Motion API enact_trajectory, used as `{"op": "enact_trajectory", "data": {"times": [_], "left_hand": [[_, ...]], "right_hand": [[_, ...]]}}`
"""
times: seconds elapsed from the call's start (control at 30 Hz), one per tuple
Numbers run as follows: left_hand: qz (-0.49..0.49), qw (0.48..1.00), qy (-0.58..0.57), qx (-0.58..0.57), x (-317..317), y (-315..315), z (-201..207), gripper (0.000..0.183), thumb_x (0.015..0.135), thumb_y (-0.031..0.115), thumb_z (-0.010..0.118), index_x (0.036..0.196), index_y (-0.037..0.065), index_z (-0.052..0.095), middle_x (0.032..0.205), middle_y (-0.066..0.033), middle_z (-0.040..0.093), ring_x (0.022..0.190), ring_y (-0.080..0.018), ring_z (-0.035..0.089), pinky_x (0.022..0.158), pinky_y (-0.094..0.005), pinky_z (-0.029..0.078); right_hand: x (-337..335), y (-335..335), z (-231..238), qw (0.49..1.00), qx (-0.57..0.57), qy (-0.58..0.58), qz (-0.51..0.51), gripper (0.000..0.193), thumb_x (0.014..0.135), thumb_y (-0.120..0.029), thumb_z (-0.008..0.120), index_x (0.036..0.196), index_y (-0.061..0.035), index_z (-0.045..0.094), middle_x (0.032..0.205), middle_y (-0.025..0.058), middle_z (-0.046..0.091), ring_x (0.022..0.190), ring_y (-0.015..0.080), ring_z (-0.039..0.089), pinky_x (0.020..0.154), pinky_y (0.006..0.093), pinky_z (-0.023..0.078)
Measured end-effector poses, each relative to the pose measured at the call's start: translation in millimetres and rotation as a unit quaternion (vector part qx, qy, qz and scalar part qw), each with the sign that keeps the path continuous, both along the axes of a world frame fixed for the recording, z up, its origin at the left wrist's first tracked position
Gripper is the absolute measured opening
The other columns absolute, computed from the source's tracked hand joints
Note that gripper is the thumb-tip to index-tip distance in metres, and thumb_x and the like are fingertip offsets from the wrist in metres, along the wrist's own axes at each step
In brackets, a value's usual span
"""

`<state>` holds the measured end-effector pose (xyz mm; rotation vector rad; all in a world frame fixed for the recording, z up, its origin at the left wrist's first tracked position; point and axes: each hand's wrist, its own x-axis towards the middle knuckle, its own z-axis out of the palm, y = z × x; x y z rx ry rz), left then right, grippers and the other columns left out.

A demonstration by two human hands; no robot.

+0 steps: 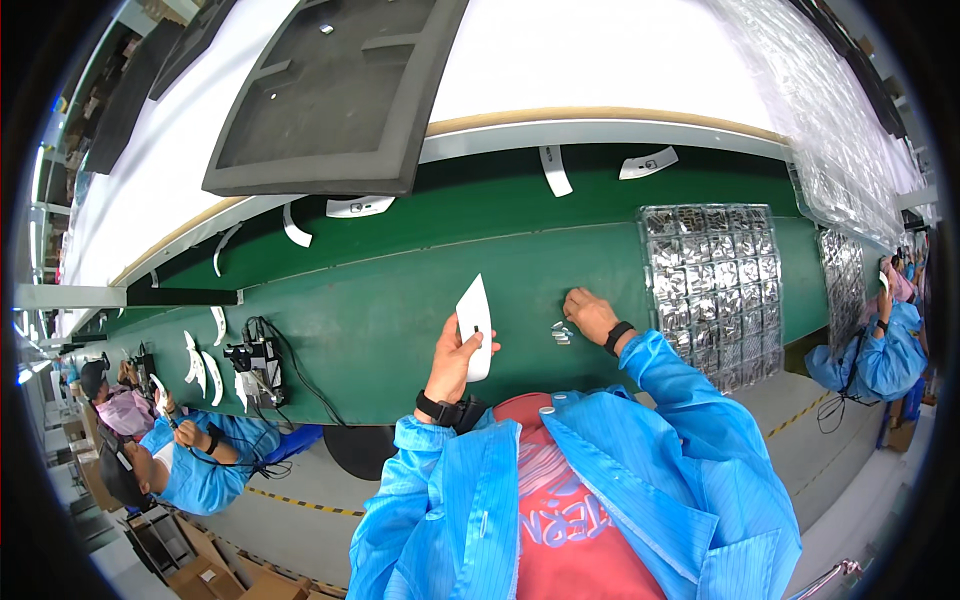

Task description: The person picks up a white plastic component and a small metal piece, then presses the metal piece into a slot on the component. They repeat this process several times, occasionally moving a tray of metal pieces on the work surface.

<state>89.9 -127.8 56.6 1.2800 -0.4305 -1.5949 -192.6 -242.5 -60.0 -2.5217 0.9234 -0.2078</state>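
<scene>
Grip of the left hand (449, 362) is closed round the lower half of a white panel (474, 305), thumb laid across its face beside a small dark slot (477, 329), the fingers mostly hidden behind it. The panel is held up over the green table (400, 290), its long axis running roughly from the near edge toward the far edge: pointed end away from the body, rounded end toward it.

Farther right, the right hand (594, 316) is down at the table, fingers curled under; whether anything is pinched beneath the fingertips cannot be told. Small metallic pieces (562, 337) lie loose on the table just beside that hand, on its side toward the near edge and slightly to the left. The right hand is clearly the nearer one to them.

What seems to count is the sideways gap: the panel lies to the left of both the pieces and the right hand, so, as a judgement, joining the two would call for a leftward and upward path. To the right, a clear pocketed tray (712, 290) reaches toward the table's near edge, well apart from the panel.
</scene>
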Motion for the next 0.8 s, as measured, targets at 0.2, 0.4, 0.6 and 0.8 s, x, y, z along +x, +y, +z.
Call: {"op": "enact_trajectory", "data": {"times": [0.2, 0.4, 0.6, 0.8], "left_hand": [[-0.021, 1.000, 0.000, -0.017, -9.8, -4.4, 22.1, 0.052, 0.091, -0.001, 0.050, 0.139, 0.007, 0.032, 0.108, -0.0164, 0.062, 0.089, -0.0245, 0.066, 0.079, -0.0343, 0.055], [-0.047, 0.995, 0.034, -0.086, -26.0, -9.7, 45.4, 0.070, 0.088, -0.006, 0.050, 0.147, 0.012, 0.017, 0.114, -0.0181, 0.059, 0.097, -0.0262, 0.064, 0.086, -0.0373, 0.052], [-0.063, 0.990, 0.037, -0.124, -30.6, -8.1, 58.0, 0.083, 0.086, -0.009, 0.051, 0.151, 0.018, 0.006, 0.117, -0.0191, 0.058, 0.101, -0.0276, 0.064, 0.089, -0.0387, 0.050], [-0.069, 0.987, 0.005, -0.145, -32.6, 0.1, 62.6, 0.089, 0.084, -0.012, 0.050, 0.151, 0.019, 0.001, 0.118, -0.0163, 0.058, 0.101, -0.0242, 0.063, 0.091, -0.0358, 0.049]], "right_hand": [[18.3, 11.7, 39.8, 0.952, 0.193, -0.149, -0.185, 0.011, 0.083, -0.006, 0.066, 0.091, -0.0037, 0.059, 0.087, 0.0060, 0.063, 0.077, 0.0205, 0.062, 0.067, 0.0311, 0.051], [37.1, 29.5, 147.1, 0.811, 0.433, -0.347, -0.184, 0.015, 0.088, -0.005, 0.064, 0.103, -0.0022, 0.065, 0.087, 0.0036, 0.065, 0.074, 0.0087, 0.061, 0.065, 0.0230, 0.051], [58.1, 35.1, 203.3, 0.882, 0.323, -0.312, -0.141, 0.015, 0.087, -0.004, 0.063, 0.101, 0.0005, 0.067, 0.085, 0.0068, 0.066, 0.073, 0.0126, 0.064, 0.065, 0.0235, 0.053], [82.3, 48.6, 192.2, 0.823, 0.411, -0.352, -0.174, 0.007, 0.085, -0.001, 0.064, 0.091, 0.0032, 0.066, 0.087, 0.0068, 0.064, 0.069, 0.0116, 0.063, 0.061, 0.0228, 0.053]]}}
